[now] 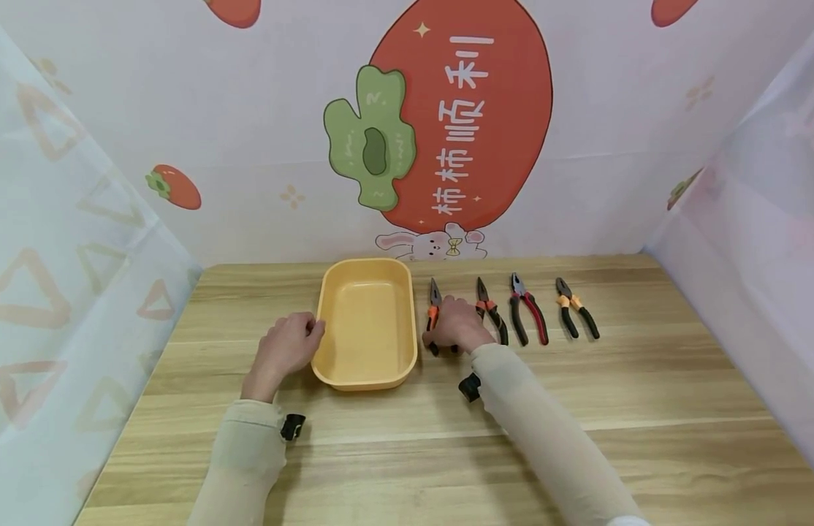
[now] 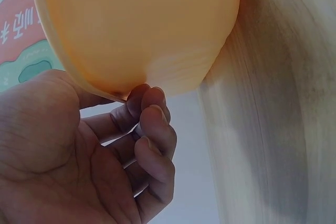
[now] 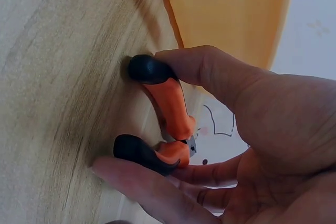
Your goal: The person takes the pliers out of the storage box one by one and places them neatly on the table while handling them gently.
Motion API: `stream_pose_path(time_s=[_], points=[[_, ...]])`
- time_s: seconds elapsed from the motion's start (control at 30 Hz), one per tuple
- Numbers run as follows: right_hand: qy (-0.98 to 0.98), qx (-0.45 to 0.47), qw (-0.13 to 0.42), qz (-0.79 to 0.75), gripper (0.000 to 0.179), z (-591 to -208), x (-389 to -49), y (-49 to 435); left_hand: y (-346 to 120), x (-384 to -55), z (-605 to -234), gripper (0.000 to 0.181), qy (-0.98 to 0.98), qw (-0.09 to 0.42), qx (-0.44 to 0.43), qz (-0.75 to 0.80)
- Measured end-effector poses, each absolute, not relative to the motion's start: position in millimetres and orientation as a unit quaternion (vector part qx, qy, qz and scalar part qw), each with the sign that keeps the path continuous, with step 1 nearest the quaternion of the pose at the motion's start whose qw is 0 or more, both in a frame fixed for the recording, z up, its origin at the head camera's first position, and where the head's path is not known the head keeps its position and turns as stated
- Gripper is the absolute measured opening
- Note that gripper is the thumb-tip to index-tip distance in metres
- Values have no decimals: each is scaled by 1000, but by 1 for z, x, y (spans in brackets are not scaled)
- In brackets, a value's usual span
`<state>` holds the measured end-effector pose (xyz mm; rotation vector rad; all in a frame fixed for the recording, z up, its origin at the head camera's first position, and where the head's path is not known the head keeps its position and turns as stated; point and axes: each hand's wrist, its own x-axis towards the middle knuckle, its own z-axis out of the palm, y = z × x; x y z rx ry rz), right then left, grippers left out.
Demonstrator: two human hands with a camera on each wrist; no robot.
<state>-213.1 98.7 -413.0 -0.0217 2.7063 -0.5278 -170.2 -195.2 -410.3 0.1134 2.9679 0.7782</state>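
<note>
At the left side of a yellow plastic tray (image 1: 364, 329), my left hand (image 1: 288, 343) pinches the rim between thumb and fingers, as the left wrist view shows close up. My right hand (image 1: 456, 324) is over the leftmost needle-nose pliers (image 1: 434, 315), just right of the tray. In the right wrist view its thumb lies against one orange-and-black handle (image 3: 173, 106) and its fingers against the other, gripping the spread handles from both sides. The pliers' pointed nose faces away from me; the hand hides part of the handles in the head view.
Right of my right hand lie more pliers in a row: a needle-nose pair (image 1: 492, 320) with dark handles, a red-and-black pair (image 1: 537, 315) and a yellow-and-black pair (image 1: 565, 296). A printed cloth wall (image 1: 269, 226) stands behind the wooden table (image 1: 394, 453).
</note>
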Motion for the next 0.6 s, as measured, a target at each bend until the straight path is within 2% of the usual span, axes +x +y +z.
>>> stream_pose_path(time_s=[0.37, 0.6], points=[[965, -3, 194, -175, 45, -418, -218, 94, -196, -170, -410, 36, 966, 42, 31, 255], [970, 5, 185, -155, 56, -417, -217, 96, -196, -169, -405, 46, 966, 37, 32, 253]])
